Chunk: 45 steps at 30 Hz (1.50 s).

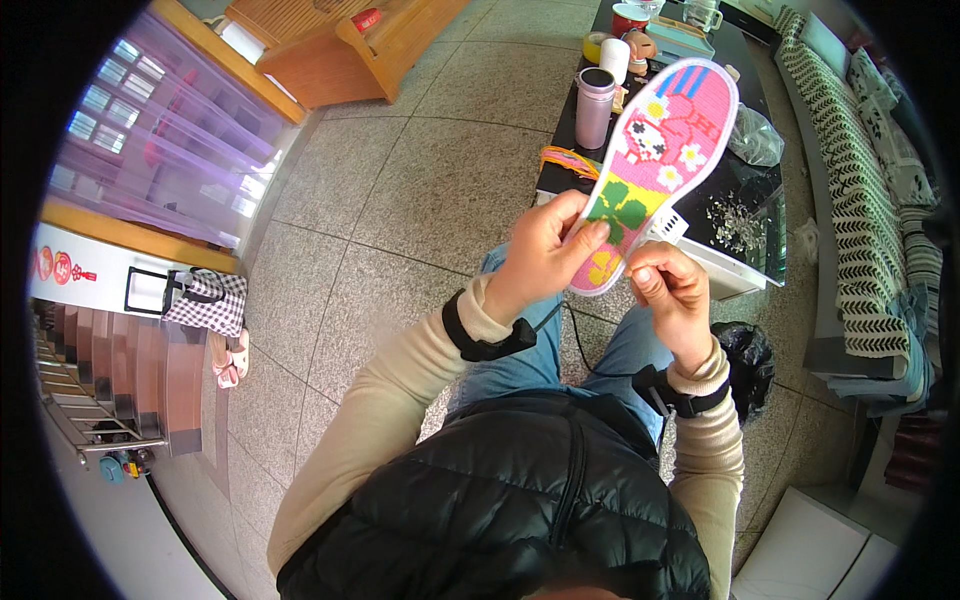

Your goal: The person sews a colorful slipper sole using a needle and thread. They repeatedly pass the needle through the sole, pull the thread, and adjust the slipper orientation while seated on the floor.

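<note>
My left hand [551, 251] grips an embroidered cross-stitch insole [622, 161] by its left edge, thumb flat on the stitched face. Pink, yellow and green stitching covers it, with white flowers, a cartoon figure and blue stripes at the wide end. The narrow heel end points toward me. Close beside the heel's right edge is my right hand [671, 296], its thumb and forefinger pinched together. Whether a needle or thread sits between those fingertips is too small to tell. Both wrists wear black straps with a cable.
Ahead stands a black-topped table [694, 206] bearing a pink thermos [595, 109], colourful thread skeins [570, 161], a plastic bag [756, 136] and scattered scraps [739, 221]. A black bin bag [742, 367] is by my right leg. A sofa [870, 247] lines the right; stairs [142, 367] descend left.
</note>
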Each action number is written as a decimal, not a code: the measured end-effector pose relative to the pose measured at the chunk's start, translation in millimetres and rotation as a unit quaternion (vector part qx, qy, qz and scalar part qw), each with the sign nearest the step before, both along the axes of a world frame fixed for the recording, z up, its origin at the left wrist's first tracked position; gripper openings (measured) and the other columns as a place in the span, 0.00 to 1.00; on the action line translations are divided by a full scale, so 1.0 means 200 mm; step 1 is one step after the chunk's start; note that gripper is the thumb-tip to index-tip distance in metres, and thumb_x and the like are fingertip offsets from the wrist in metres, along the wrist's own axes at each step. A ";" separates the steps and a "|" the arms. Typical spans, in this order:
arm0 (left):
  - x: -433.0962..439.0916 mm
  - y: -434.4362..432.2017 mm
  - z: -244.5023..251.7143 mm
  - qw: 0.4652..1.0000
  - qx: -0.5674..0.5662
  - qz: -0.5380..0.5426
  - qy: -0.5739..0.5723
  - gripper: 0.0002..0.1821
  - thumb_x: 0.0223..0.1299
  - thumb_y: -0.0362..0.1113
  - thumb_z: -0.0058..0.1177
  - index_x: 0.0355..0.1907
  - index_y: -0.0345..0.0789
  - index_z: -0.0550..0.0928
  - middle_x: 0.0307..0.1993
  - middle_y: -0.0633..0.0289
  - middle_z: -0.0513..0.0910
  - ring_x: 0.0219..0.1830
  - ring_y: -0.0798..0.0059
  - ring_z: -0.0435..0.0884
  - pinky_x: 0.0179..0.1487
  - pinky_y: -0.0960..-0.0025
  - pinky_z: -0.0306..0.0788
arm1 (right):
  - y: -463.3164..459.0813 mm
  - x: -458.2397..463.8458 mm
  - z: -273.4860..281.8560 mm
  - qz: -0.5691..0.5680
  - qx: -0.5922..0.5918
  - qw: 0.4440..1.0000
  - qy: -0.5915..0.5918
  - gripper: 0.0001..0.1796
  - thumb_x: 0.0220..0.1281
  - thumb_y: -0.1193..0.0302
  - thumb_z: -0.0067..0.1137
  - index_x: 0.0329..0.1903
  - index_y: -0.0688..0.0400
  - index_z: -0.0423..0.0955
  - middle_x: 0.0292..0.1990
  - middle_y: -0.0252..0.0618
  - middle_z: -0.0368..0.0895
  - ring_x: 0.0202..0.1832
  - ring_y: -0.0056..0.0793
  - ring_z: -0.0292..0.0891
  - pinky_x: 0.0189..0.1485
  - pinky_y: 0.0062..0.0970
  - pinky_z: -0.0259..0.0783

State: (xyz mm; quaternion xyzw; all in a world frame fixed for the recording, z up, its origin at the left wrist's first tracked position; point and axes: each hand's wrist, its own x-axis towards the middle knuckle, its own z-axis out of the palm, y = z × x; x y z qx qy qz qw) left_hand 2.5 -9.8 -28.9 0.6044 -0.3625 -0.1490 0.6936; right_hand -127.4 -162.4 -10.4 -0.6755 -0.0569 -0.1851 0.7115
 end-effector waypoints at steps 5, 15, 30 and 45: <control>0.01 0.00 0.05 0.985 -0.091 -0.035 0.143 0.11 0.75 0.35 0.51 0.52 0.30 0.78 0.45 0.65 0.83 0.45 0.84 0.80 0.52 0.75 0.75 | -0.07 0.01 -0.09 -0.039 0.088 0.994 0.049 0.05 0.76 0.71 0.54 0.44 0.58 0.75 0.26 0.24 0.71 0.23 0.10 0.59 0.25 0.15 0.57; 0.10 0.08 0.07 0.913 -0.194 -0.113 0.342 0.13 0.77 0.37 0.47 0.55 0.33 0.76 0.41 0.63 0.83 0.32 0.77 0.79 0.36 0.73 0.73 | -0.41 0.07 -0.35 -0.018 0.518 0.855 0.031 0.07 0.79 0.68 0.48 0.42 0.56 0.72 0.21 0.24 0.55 0.23 0.17 0.52 0.27 0.19 0.54; 0.04 0.00 0.06 0.991 -0.015 -0.070 0.113 0.12 0.77 0.35 0.49 0.51 0.28 0.78 0.44 0.64 0.83 0.45 0.84 0.79 0.50 0.76 0.75 | -0.12 0.08 -0.08 -0.040 0.222 0.968 0.113 0.17 0.81 0.64 0.44 0.49 0.63 0.78 0.32 0.29 0.77 0.32 0.18 0.74 0.35 0.17 0.68; -0.01 -0.03 0.08 0.911 0.096 0.078 -0.394 0.14 0.58 0.34 0.68 0.41 0.35 0.78 0.34 0.58 0.81 0.29 0.65 0.82 0.32 0.66 0.76 | -0.02 0.15 -0.06 -0.229 -0.115 0.964 0.068 0.15 0.74 0.68 0.59 0.32 0.66 0.78 0.21 0.36 0.76 0.23 0.18 0.65 0.26 0.26 0.63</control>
